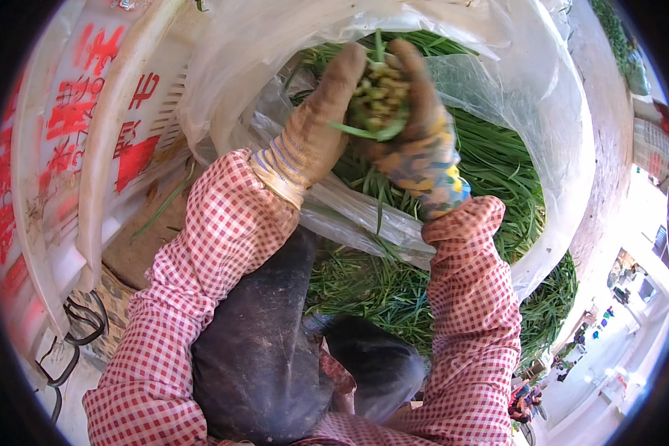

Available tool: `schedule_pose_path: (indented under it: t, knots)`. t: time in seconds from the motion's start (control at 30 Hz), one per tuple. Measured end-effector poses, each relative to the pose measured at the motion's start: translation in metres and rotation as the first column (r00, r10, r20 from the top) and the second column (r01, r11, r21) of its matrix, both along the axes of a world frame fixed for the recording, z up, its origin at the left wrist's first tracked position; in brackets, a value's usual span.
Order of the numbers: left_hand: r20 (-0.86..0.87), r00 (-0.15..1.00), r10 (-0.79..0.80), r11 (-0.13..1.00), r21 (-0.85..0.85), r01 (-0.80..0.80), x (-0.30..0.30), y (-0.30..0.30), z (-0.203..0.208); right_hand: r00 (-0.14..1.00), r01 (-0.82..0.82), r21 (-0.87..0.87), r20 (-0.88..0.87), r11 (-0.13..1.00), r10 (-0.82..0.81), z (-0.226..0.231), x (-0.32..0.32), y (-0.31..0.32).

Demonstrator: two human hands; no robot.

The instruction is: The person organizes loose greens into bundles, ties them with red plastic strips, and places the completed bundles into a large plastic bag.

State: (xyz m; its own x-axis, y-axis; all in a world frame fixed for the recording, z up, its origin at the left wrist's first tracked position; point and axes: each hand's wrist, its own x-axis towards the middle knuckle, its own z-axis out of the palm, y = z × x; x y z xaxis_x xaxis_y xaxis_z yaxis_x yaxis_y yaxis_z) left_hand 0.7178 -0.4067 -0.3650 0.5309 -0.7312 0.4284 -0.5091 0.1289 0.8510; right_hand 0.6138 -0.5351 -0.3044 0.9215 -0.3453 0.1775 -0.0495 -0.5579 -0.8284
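Note:
A bunch of garlic chives (381, 97) is held between my two gloved hands, its pale cut ends facing up toward me. My left hand (323, 115), in a tan glove with a striped cuff, is closed round the bunch's left side. On the other side my right hand (420, 111), in a stained glove with a colourful patterned cuff, grips it too. Both thumbs point away from me, and the other fingers are mostly hidden. One green leaf crosses the front of the bunch. Below the hands, more long green chives (490, 160) lie inside a clear plastic bag (565, 134).
White plastic crates (137, 97) with red markings stand at the left. Loose green leaves (372, 290) cover the ground around my dark-trousered legs (264, 342). Black bent hooks or wires (85, 320) show at the lower left. Far off at the right are several people (524, 401).

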Motion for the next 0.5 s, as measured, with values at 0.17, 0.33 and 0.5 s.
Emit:
schedule_pose_path:
  t: [0.17, 0.33, 0.5]
  knots:
    - [-0.672, 0.621, -0.404, 0.905, -0.195, 0.377, 0.007, -0.012, 0.017, 0.982, 0.150, 0.455, 0.032, 0.878, -0.184, 0.019, -0.025, -0.013]
    - [-0.156, 0.952, -0.263, 0.952, 0.117, 0.283, 0.010, -0.025, 0.015, 0.982, 0.177, 0.455, -0.019, 0.873, -0.189, 0.022, -0.046, -0.012]
    - [-0.040, 0.945, -0.323, 0.946, 0.025, 0.324, 0.000, -0.035, 0.012, 0.976, 0.218, 0.016, -0.028, 0.976, -0.217, 0.021, -0.063, -0.009]
